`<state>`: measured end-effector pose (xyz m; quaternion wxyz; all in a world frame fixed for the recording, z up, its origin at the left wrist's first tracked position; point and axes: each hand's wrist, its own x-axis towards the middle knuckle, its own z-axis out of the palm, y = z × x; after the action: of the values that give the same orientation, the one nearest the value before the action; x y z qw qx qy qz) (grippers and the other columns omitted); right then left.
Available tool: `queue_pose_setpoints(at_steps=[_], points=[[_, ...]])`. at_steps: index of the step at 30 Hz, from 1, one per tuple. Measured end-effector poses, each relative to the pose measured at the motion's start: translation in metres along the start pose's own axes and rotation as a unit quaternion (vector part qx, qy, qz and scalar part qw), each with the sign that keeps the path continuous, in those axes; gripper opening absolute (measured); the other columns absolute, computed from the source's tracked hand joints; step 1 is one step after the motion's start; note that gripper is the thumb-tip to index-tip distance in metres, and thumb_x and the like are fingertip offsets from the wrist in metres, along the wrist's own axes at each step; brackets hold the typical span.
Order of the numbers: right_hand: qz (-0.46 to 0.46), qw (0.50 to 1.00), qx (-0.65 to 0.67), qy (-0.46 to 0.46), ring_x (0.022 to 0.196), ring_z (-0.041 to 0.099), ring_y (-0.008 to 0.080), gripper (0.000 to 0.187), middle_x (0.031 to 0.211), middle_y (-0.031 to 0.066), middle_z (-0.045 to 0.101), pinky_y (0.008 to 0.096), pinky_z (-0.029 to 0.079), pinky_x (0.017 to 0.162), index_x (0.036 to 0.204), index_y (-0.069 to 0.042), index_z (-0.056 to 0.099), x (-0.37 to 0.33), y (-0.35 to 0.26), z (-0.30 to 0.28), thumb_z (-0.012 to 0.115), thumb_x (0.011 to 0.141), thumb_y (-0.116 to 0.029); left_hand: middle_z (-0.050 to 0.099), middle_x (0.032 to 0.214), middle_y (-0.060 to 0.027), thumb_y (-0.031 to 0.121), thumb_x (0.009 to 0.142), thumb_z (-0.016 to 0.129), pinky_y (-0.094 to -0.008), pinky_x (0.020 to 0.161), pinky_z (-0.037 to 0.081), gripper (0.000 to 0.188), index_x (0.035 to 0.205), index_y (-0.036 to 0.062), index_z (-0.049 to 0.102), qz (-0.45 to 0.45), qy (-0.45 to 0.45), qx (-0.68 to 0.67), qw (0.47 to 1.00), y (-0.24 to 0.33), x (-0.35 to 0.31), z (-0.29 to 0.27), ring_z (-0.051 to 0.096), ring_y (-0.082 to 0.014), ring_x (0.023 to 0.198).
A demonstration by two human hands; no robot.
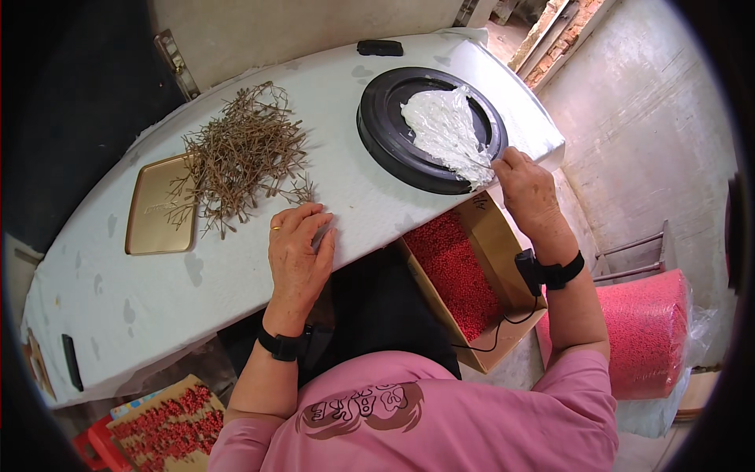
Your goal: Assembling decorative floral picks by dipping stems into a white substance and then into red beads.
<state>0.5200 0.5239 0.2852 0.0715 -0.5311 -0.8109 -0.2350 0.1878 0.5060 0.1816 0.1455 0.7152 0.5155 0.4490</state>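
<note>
My left hand (301, 250), with a ring on one finger, rests at the table's near edge. Its fingers are loosely bent and apart from the thumb, with nothing seen in them. Just beyond its fingertips lies a tangled heap of thin brown branched twigs (248, 149). On the right, my right hand (528, 189) is pinched together at the rim of a round black plate (381, 149). Thick white paste (447, 130) is spread over this plate and drawn out toward my fingertips. Whatever the pinch holds is too small to make out.
A gold tray (157, 212) lies partly under the twigs. Below the table edge stands a cardboard box (503, 271) of small red beads (452, 271). A big plastic-wrapped red bundle (641, 330) is at right. Red-beaded sprigs (169, 425) lie on a board at lower left.
</note>
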Motion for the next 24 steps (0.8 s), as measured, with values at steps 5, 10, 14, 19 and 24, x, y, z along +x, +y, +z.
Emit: queue_pose_setpoints(at_steps=[5,10,14,19,24], points=[[0.022,1.0,0.016,0.005,0.083,0.062,0.0277,0.017,0.086,0.009,0.056,0.0371,0.051,0.067,0.092,-0.006,0.064,-0.013,0.0,-0.009,0.056,0.079,0.0,0.066,0.109,-0.0102,0.005,0.074,0.071,-0.0387,0.09,0.046,0.02,0.094,0.0033,0.07,0.004,0.002,0.003,1.0,0.0,0.001,0.0,0.056,-0.0305,0.103],[0.054,0.998,0.034,0.024,0.085,0.061,0.0273,0.014,0.087,0.0094,0.054,0.0374,0.052,0.068,0.091,-0.006,0.063,-0.029,-0.005,-0.01,0.057,0.078,-0.003,0.067,0.108,-0.0105,0.004,0.074,0.071,-0.0386,0.09,0.046,0.02,0.094,0.0032,0.07,0.007,0.001,0.011,1.0,0.0,0.0,0.001,0.056,-0.0307,0.103],[0.095,0.99,0.05,0.094,0.085,0.061,0.0269,0.016,0.088,0.0093,0.055,0.0371,0.052,0.067,0.093,-0.005,0.063,-0.036,-0.011,-0.005,0.058,0.078,-0.004,0.067,0.108,-0.0105,0.004,0.074,0.071,-0.0385,0.09,0.046,0.02,0.094,0.0032,0.07,0.011,0.0,0.018,1.0,0.001,0.0,0.001,0.056,-0.0306,0.103],[0.072,0.992,0.044,0.097,0.076,0.063,0.0278,0.016,0.086,0.0097,0.059,0.0356,0.051,0.064,0.095,-0.005,0.067,-0.044,-0.013,0.007,0.06,0.083,0.002,0.067,0.108,-0.0103,0.004,0.073,0.071,-0.0382,0.09,0.046,0.021,0.093,0.0032,0.07,0.034,0.001,0.035,0.999,0.001,0.002,0.002,0.056,-0.0302,0.103],[0.097,0.986,0.067,0.118,0.074,0.063,0.0257,0.016,0.088,0.0095,0.061,0.0327,0.051,0.062,0.097,-0.003,0.067,-0.061,-0.006,0.007,0.062,0.084,0.003,0.067,0.107,-0.0103,0.004,0.073,0.07,-0.0377,0.09,0.045,0.021,0.094,0.0032,0.069,0.027,0.005,0.033,0.999,0.001,0.002,0.003,0.057,-0.0298,0.102]])
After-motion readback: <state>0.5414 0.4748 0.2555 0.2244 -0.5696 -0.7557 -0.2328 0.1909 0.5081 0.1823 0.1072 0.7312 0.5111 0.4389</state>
